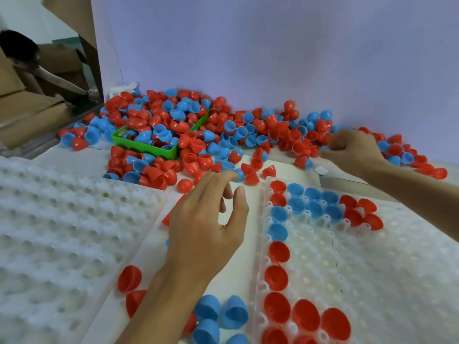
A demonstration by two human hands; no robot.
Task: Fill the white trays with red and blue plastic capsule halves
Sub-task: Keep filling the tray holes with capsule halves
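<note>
- The left hand (211, 219) hovers at the centre of the frame over the bare white strip between the two trays, fingers loosely spread and slack, holding nothing; its fingertips reach toward a blue half (239, 175) at the near edge of the pile.
- The right hand (352, 147) sits at the right middle of the frame with fingers curled down into the loose halves; whether it grips one, I cannot tell.
- Open room is scarce: the strip under the left hand is narrow, hemmed by tray edges on both sides, with loose red halves (129, 278) and blue halves (221, 311) strewn along it toward the lower centre.
- The right tray (397, 281), lower right, holds blue and red halves seated along its top rows and down its left column, open sides up; the rest of its cups stay bare.
- The left tray (62, 232), lower left, shows rows of bare cups.
- The pile of capsule halves (248, 130) spreads across the middle of the frame against the pale wall (273, 45), glossy red and blue, lying at all angles.
- A green bin (149, 147) sits half buried in the pile, upper left of centre.
- Cardboard boxes (29, 105) stand at the far left edge.
</note>
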